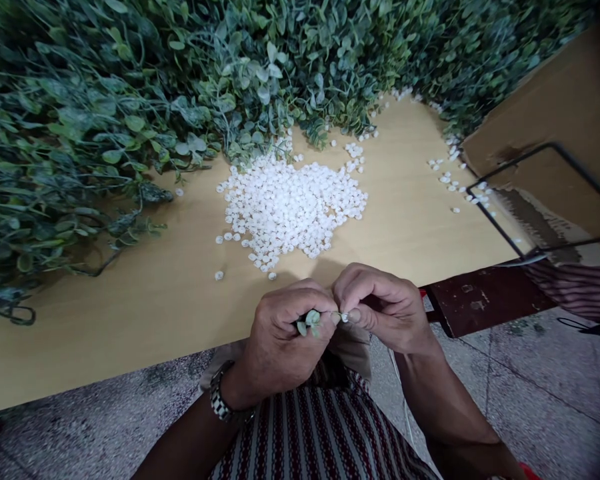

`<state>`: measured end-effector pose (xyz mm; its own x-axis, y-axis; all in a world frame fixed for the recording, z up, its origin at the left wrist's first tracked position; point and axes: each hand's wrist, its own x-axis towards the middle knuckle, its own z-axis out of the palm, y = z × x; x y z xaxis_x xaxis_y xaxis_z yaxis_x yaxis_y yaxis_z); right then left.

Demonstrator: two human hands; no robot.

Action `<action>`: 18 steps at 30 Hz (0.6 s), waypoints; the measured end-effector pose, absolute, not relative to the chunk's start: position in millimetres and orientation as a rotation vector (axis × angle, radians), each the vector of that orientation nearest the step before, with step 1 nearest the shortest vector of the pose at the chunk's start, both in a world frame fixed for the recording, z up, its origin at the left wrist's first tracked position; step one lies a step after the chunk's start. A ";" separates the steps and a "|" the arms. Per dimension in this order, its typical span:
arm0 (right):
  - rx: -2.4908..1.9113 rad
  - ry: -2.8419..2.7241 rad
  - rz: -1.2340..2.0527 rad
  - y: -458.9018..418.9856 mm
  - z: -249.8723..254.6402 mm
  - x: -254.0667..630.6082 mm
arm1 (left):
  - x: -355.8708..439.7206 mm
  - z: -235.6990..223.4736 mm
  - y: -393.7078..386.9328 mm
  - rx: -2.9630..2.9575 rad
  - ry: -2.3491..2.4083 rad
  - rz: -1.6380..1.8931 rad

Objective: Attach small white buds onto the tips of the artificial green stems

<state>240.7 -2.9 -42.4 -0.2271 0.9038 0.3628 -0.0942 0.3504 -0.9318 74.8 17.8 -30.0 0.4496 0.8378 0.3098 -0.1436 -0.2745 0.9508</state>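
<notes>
My left hand [293, 333] is closed around a small artificial leaf sprig [311, 321], whose pale green leaves show between the fingers. Out of its fingertips a thin stem end points right, to a small white plastic piece [345, 317]. My right hand [383, 307] pinches that piece between thumb and forefinger, at the stem's tip. Whether the stem runs through the piece is too small to tell. Both hands are near the table's front edge, fingertips almost touching. Just beyond them lies a heap of similar white plastic pieces [290, 203].
A thick mass of artificial greenery [180, 80] covers the back and left of the table [180, 293]. At right stand a cardboard sheet [555, 120] and a black wire frame [510, 243], with loose white pieces beside them. A dark red bench [480, 300] is below the table's right side.
</notes>
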 end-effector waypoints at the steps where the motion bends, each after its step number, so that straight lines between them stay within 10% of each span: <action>1: -0.773 -1.498 1.115 -2.9 -42.6 240.6 | 74.7 -30.6 17.7 1.564 0.625 1.078; 18: -0.805 -1.576 1.110 -0.5 -39.1 243.2 | 73.8 -30.3 19.3 1.614 0.637 1.046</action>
<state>243.2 -0.5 -39.1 -0.2733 0.8964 0.3491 -0.0264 0.3558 -0.9342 73.8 19.3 -30.3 0.4741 0.8243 0.3094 -0.1026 -0.2973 0.9493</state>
